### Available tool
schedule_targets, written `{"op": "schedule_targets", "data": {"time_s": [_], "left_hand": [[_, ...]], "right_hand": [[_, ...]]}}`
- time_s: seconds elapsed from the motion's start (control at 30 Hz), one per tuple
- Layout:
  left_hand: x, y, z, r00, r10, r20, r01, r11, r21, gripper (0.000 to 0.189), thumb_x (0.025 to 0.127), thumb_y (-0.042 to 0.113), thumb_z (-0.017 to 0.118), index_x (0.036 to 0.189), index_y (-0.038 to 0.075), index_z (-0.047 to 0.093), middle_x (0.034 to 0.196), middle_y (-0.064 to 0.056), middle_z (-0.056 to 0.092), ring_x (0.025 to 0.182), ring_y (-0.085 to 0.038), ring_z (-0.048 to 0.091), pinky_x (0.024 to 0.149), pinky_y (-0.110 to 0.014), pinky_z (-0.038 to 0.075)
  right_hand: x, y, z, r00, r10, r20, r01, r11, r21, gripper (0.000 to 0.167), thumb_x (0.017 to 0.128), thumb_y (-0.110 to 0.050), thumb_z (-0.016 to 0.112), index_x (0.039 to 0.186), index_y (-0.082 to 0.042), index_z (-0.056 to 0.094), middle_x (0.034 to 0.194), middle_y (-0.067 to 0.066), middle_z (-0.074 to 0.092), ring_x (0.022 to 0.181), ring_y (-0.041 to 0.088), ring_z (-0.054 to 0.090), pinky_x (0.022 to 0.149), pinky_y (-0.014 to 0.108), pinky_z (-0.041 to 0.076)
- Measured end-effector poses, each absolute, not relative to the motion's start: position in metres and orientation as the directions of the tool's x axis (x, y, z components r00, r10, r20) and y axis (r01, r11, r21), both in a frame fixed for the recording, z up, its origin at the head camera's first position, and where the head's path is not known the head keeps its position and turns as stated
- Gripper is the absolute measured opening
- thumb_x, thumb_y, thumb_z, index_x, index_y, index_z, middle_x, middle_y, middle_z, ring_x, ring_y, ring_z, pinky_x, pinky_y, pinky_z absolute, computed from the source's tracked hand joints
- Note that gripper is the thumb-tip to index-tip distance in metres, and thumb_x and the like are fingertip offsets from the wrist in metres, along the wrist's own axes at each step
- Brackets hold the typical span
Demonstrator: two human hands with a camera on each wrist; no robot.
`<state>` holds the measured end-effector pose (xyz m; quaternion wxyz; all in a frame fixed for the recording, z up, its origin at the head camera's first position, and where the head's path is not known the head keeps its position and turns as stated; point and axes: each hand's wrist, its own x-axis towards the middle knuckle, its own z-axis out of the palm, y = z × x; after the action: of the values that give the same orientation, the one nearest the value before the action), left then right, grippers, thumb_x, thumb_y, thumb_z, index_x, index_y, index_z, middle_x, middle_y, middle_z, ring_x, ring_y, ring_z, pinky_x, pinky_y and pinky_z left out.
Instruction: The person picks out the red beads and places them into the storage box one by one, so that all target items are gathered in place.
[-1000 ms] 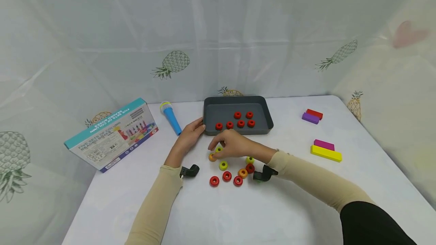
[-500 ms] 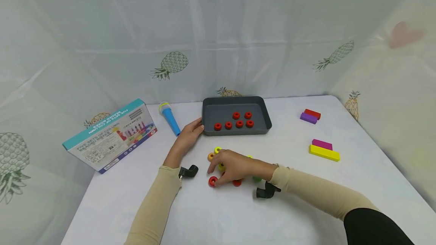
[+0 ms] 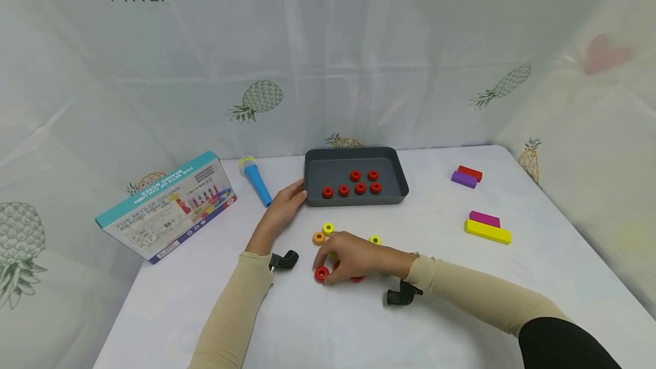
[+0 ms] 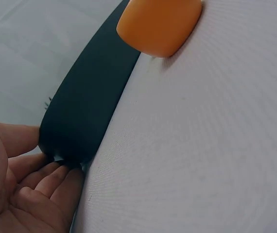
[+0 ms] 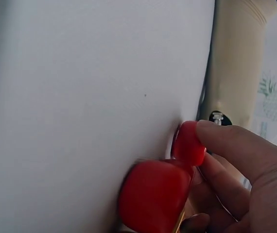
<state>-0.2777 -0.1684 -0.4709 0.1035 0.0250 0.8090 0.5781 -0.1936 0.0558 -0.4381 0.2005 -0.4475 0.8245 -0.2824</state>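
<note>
My right hand point(image 3: 352, 254) pinches a red ring-shaped bead point(image 3: 321, 274) on the white table, thumb on one side and fingers on the other. In the right wrist view the thumb presses this bead point(image 5: 189, 144), and another red bead point(image 5: 154, 196) lies close by. An orange bead point(image 3: 319, 238) and a yellow bead point(image 3: 328, 229) lie just beyond the hand, which partly hides several other beads. Thumb and fingers of my left hand point(image 3: 279, 209) grip the left front corner of a dark grey tray point(image 3: 353, 201). Several red beads point(image 3: 344, 190) sit inside it.
A blue toy microphone point(image 3: 256, 181) and a printed box point(image 3: 174, 206) lie on the left. To the right are a yellow block point(image 3: 488, 232), a magenta block point(image 3: 484, 219), a purple block point(image 3: 463, 179) and a red block point(image 3: 470, 173). A pineapple-print sheet hangs behind.
My right hand has moved from the orange bead toward the near side, and its fingers have come around the leftmost red bead. The left hand has stayed at the tray.
</note>
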Motion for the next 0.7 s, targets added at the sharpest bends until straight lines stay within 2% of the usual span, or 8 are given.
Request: {"op": "schedule_targets", "data": {"time_s": [0.27, 0.5, 0.7], "left_hand": [[-0.278, -0.169, -0.472, -0.979, 0.163, -0.127, -0.068, 0.328, 0.942, 0.055, 0.107, 0.032, 0.049, 0.159, 0.018, 0.035, 0.162, -0.005, 0.04, 0.153, -0.022, 0.032, 0.126, -0.043, 0.028], [-0.278, -0.169, -0.472, -0.976, 0.161, -0.145, -0.084, 0.336, 0.938, 0.055, 0.107, 0.033, 0.049, 0.159, 0.021, 0.034, 0.162, -0.004, 0.039, 0.154, -0.022, 0.03, 0.126, -0.044, 0.027], [-0.279, -0.169, -0.473, -0.977, 0.156, -0.144, -0.084, 0.337, 0.938, 0.055, 0.107, 0.034, 0.049, 0.159, 0.022, 0.035, 0.161, -0.003, 0.041, 0.153, -0.021, 0.031, 0.126, -0.044, 0.028]], "right_hand": [[-0.203, 0.06, -0.43, -0.568, -0.819, -0.087, -0.553, 0.458, -0.696, 0.021, 0.081, -0.025, 0.087, 0.099, -0.027, 0.077, 0.091, -0.021, 0.071, 0.089, 0.017, 0.061, 0.075, 0.022, 0.05], [-0.216, 0.066, -0.426, -0.63, -0.771, -0.089, -0.521, 0.505, -0.688, 0.022, 0.081, -0.029, 0.087, 0.1, -0.029, 0.077, 0.096, -0.022, 0.072, 0.098, 0.018, 0.061, 0.082, 0.031, 0.053], [-0.236, 0.074, -0.42, -0.656, -0.754, -0.043, -0.533, 0.503, -0.681, 0.021, 0.083, -0.025, 0.085, 0.102, -0.025, 0.078, 0.1, -0.016, 0.074, 0.099, 0.023, 0.064, 0.082, 0.036, 0.053]]}}
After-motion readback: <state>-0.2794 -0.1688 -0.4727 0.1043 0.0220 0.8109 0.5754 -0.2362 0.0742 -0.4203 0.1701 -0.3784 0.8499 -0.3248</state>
